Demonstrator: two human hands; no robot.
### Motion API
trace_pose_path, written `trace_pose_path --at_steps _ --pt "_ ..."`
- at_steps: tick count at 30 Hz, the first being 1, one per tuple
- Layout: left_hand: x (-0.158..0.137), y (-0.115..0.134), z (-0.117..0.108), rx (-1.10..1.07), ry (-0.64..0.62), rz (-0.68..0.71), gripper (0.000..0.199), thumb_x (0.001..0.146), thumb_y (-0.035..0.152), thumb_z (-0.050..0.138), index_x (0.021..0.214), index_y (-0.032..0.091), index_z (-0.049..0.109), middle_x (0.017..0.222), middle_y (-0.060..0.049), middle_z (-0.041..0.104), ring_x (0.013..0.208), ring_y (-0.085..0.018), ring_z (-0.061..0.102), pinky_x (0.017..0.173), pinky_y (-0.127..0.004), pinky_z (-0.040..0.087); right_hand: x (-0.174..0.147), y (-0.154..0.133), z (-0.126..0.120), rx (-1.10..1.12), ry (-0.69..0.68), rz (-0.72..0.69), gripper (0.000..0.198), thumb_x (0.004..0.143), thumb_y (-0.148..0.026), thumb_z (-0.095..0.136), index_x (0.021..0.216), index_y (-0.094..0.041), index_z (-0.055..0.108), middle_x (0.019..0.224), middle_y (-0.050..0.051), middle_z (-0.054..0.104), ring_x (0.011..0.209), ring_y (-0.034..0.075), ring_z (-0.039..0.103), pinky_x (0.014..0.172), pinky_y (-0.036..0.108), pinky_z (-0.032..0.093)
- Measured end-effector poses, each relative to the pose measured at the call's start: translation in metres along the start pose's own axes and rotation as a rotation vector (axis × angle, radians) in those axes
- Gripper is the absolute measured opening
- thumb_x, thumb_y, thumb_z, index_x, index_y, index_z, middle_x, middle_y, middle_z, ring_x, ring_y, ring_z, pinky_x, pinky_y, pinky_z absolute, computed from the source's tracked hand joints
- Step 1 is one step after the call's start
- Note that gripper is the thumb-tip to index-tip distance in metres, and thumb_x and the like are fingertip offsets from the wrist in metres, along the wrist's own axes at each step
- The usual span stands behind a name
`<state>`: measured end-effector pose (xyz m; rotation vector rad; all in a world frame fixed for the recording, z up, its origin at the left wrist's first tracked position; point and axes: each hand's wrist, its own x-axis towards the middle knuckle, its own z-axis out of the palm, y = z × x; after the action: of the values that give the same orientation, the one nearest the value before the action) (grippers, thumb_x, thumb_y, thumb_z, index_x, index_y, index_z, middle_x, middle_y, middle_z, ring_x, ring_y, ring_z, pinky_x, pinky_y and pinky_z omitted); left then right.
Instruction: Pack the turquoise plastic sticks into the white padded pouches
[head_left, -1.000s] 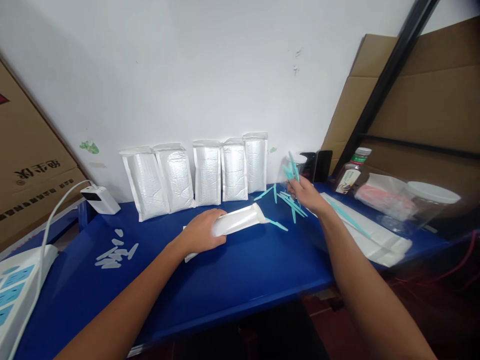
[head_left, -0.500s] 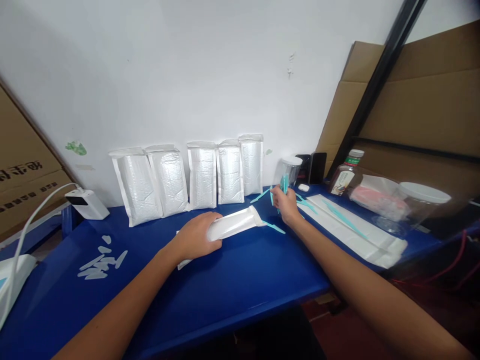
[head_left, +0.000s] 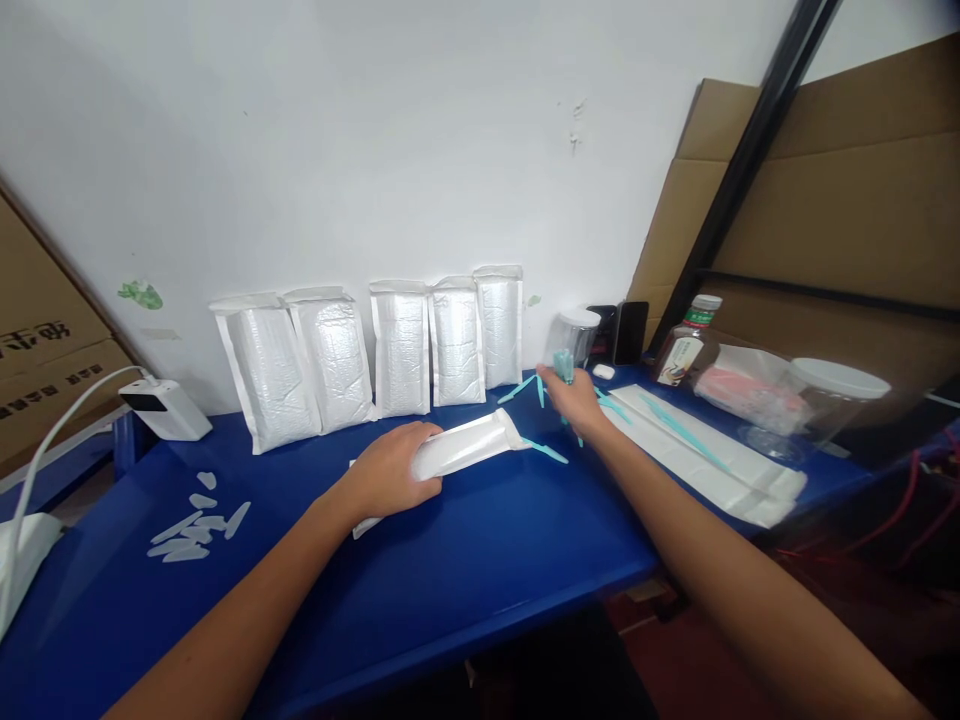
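My left hand [head_left: 396, 468] is closed around a silver-white padded bubble mailer [head_left: 472, 443], which lies slanted just above or on the blue table. From the mailer's right end juts one thin teal stick [head_left: 546, 451]. My right hand [head_left: 574, 392] grips a bundle of thin teal plastic sticks [head_left: 563, 364], their ends showing above the fist. More loose teal sticks [head_left: 521, 388] lie on the table just left of that hand. Another teal stick [head_left: 682, 430] rests on flat white mailers [head_left: 709, 465] to the right.
Several filled silver mailers [head_left: 403, 350] stand against the wall. Clear jars with white lids [head_left: 579, 317], a brown bottle [head_left: 682, 352], a phone [head_left: 631, 333] and a pink packet [head_left: 750, 395] stand right. White strips [head_left: 187, 537] and a power bank [head_left: 166, 408] lie left on the blue table [head_left: 450, 570].
The camera view has shifted slightly. My right hand has turned a little, with the teal bundle moving slightly up in it. My left hand keeps its hold on the mailer.
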<state>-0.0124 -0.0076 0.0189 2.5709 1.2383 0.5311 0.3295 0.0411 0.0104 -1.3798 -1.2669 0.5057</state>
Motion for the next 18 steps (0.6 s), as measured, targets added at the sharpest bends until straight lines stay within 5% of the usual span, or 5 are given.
trace_pose_path --at_steps 4,9,12,18 --pt "0.0 0.004 -0.002 0.011 0.003 0.014 0.057 0.078 0.036 0.069 0.134 0.025 0.064 0.132 -0.009 0.07 0.118 -0.035 0.067 0.101 -0.045 0.052 0.015 0.001 -0.042 -0.531 0.224 -0.049 0.051 0.095 -0.066 0.053 0.077 -0.02 0.064 0.076 0.014 0.069 0.076 0.029 0.064 0.069 0.038 0.048" --pt "0.0 0.002 -0.001 0.007 0.009 0.007 0.058 0.077 0.036 0.07 0.134 0.025 0.064 0.133 -0.009 0.07 0.118 -0.035 0.067 0.1 -0.045 0.053 0.021 0.014 -0.062 -1.009 -0.056 0.214 0.108 0.067 -0.096 0.064 0.121 -0.002 0.069 0.131 0.039 0.062 0.111 0.047 0.067 0.087 0.048 0.053" --pt "0.0 0.001 -0.001 0.012 -0.011 0.009 0.06 0.079 0.038 0.07 0.137 0.024 0.063 0.135 -0.009 0.069 0.12 -0.034 0.066 0.102 -0.045 0.052 0.021 0.021 -0.056 -1.092 -0.252 0.299 0.112 0.06 -0.096 0.07 0.126 -0.005 0.068 0.145 0.038 0.054 0.114 0.045 0.067 0.086 0.046 0.055" --pt "0.0 0.005 -0.004 0.028 -0.046 -0.011 0.061 0.08 0.038 0.068 0.139 0.023 0.061 0.137 -0.008 0.067 0.122 -0.032 0.064 0.106 -0.046 0.051 0.024 0.029 -0.051 -1.116 -0.25 0.214 0.082 0.078 -0.076 0.076 0.127 -0.012 0.064 0.129 0.024 0.068 0.111 0.036 0.069 0.085 0.037 0.053"
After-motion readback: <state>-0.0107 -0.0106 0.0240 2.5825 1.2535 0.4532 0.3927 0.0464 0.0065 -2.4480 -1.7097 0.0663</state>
